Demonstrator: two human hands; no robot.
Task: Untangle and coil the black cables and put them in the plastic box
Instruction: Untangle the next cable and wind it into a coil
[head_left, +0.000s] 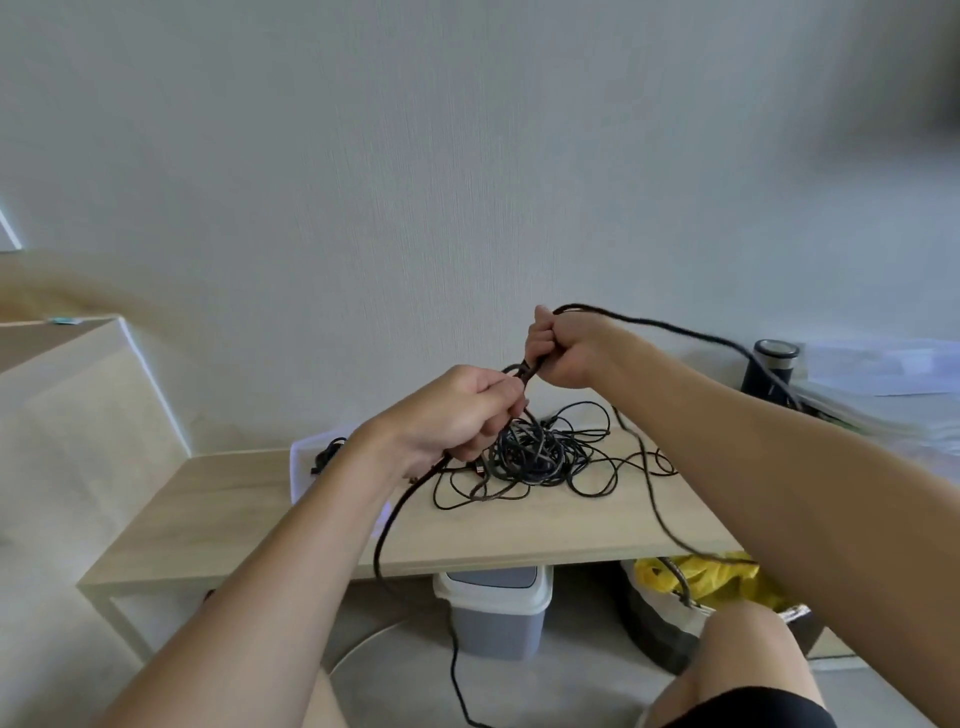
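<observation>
Translucent plastic box (304, 470) sits at the left end of the light wooden table (519, 538); a black cable end lies inside it. The left hand (457, 415) is curled round a held black cable (385, 525), which hangs past the table's front edge. A grey bin (493, 605) stands beneath. The tangled black cables (535, 452) lie on the tabletop, outside the box. The right hand (566, 353), just beside the left, clamps the same cable. A dark cylindrical container (771, 366) stands at the right end.
</observation>
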